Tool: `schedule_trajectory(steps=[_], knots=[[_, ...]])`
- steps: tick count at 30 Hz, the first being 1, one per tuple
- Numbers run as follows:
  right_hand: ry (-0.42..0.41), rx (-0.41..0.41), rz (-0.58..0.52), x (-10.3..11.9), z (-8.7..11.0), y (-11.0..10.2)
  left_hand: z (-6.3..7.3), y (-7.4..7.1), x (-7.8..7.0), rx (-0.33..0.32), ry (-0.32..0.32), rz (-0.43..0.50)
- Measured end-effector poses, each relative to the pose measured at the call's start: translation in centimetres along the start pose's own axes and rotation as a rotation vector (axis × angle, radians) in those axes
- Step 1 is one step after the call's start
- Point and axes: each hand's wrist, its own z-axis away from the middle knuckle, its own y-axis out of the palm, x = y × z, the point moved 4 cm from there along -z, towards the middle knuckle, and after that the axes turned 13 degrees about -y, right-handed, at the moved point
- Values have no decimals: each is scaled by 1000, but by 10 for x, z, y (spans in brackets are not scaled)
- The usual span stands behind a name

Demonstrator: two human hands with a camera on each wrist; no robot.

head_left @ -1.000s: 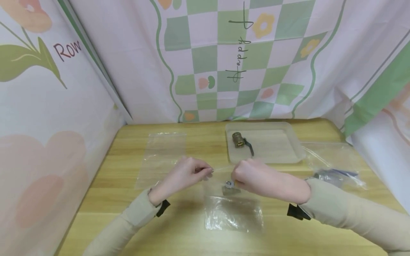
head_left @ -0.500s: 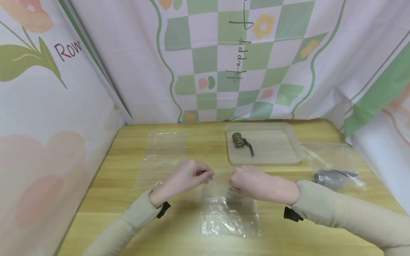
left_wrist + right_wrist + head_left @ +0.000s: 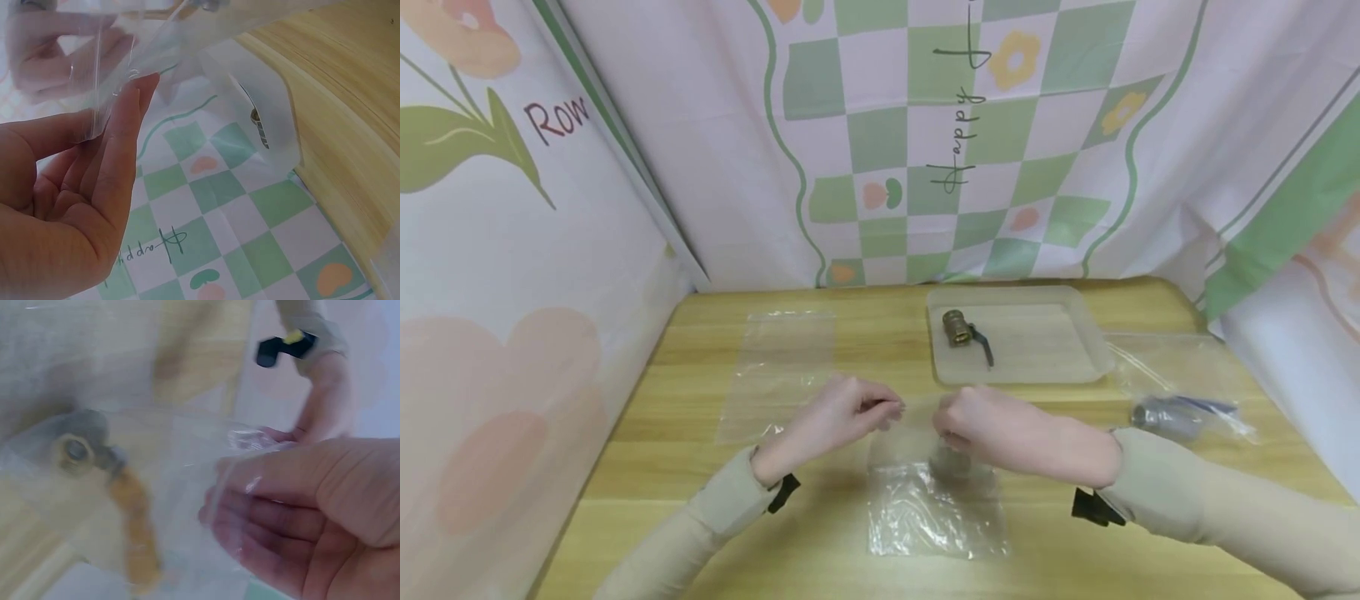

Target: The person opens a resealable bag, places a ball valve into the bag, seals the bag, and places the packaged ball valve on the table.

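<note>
Between my hands hangs a clear zip bag point(image 3: 936, 512), its lower part spread toward the table's front. My left hand point(image 3: 846, 412) pinches the bag's upper left edge between thumb and fingertips, as the left wrist view shows. At the opposite upper edge, my right hand point(image 3: 1015, 429) grips the plastic between thumb and fingers. Inside the bag, in the right wrist view, lies a small metal valve point(image 3: 78, 450) with a hexagonal end and an orange-yellow handle point(image 3: 134, 531). From the head view the valve is only a dim grey shape through the film, just below my right hand.
A translucent white tray point(image 3: 1037, 367) behind my right hand bears a brass valve point(image 3: 957, 328) with a black lever. Another clear bag point(image 3: 782, 358) lies flat at left. At right, a bag point(image 3: 1187, 362) holds a grey fitting point(image 3: 1168, 418) with a blue lever.
My right hand has shifted slightly left and down. The valve, earlier visible with its pale round end beside that hand, is now dim behind the plastic. The left hand has barely moved.
</note>
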Motion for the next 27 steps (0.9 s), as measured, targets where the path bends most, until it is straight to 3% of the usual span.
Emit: schedule_trajectory(steps=[7,11,15,21,27], knots=[[13,-199,-16,-9,13,-21,-2,0,-2,-16,40,-40],[48,-267,42,-23,24,-22,-3,2,-3,-18,55,-46],[127,-208,46,-41,30,-18,-3,2,-2,-19,54,-46],[238,-77,-96,-63,27,-2,-5,3,-3,-28,69,-50],[241,-14,-140,-71,9,17,-4,1,-7,-63,121,-67]])
